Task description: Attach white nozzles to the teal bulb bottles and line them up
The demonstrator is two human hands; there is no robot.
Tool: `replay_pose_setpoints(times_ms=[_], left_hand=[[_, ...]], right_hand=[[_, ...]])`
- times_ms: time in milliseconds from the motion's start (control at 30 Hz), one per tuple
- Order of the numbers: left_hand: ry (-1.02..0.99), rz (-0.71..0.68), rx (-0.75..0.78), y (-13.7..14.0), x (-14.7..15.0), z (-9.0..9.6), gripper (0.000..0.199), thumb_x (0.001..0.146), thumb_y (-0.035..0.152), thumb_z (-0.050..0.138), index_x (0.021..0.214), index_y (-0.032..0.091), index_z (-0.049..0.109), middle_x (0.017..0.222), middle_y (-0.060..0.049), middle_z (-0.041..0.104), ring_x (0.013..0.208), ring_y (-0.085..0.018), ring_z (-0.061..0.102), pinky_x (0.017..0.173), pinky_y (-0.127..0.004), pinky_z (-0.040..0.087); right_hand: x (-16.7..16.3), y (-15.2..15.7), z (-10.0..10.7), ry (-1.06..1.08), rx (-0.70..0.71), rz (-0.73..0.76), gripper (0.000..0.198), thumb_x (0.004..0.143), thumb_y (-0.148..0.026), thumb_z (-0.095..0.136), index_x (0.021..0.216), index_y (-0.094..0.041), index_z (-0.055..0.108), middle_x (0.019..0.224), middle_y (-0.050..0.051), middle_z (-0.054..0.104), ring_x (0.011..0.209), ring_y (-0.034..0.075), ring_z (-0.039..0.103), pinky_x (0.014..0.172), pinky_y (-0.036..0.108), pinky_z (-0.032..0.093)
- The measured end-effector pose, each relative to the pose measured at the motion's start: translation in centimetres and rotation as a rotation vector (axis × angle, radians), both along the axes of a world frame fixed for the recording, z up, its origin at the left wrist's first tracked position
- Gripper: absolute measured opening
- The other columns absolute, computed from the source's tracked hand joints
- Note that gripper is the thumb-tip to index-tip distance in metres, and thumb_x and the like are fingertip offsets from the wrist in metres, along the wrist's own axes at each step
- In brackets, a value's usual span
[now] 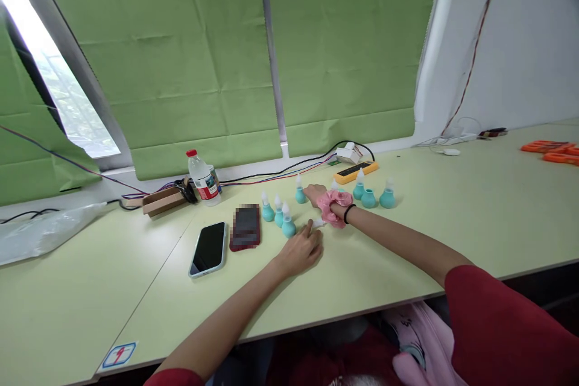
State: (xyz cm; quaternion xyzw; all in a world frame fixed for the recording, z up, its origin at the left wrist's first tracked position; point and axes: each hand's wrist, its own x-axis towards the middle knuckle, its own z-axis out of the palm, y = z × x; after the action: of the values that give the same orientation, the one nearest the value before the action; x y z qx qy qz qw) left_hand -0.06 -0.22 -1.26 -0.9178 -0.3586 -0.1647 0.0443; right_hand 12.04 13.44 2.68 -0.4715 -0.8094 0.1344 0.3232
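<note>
My right hand (315,194), with a pink scrunchie (335,207) and a black band at its wrist, reaches forward; its fingertips close on the side of a teal squeeze bulb (301,195) with a clear pointed tip. My left hand (300,249) rests on the table with fingers loosely bent and apart, close to another tipped teal bulb (288,228). A small clear piece (318,223) lies just beyond its fingertips. Two more tipped bulbs stand to the left. Right of my right wrist are several bulbs, one an open-topped teal bulb (368,198); another is partly hidden by the wrist.
A phone (208,249) and a dark red-edged, blurred flat object (245,227) lie left. Behind them stand a red-capped bottle (203,180) and a cardboard box (166,201). A yellow multimeter-like device (356,172) and cables lie along the back; orange tools (549,148) lie far right.
</note>
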Motion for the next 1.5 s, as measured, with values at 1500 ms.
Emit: replay_pose_setpoints(times_ms=[1500], left_hand=[[-0.503, 0.110, 0.201, 0.5, -1.3, 1.9, 0.016, 0.070, 0.027, 0.046, 0.068, 0.014, 0.054, 0.052, 0.000, 0.050, 0.048, -0.008, 0.042, 0.048, -0.019, 0.033]], right_hand=[[1.4, -8.6, -4.0, -0.453, 0.030, -0.024, 0.029, 0.078, -0.034, 0.040, 0.101, -0.022, 0.053, 0.072, 0.004, 0.060, 0.066, 0.016, 0.053, 0.053, 0.022, 0.026]])
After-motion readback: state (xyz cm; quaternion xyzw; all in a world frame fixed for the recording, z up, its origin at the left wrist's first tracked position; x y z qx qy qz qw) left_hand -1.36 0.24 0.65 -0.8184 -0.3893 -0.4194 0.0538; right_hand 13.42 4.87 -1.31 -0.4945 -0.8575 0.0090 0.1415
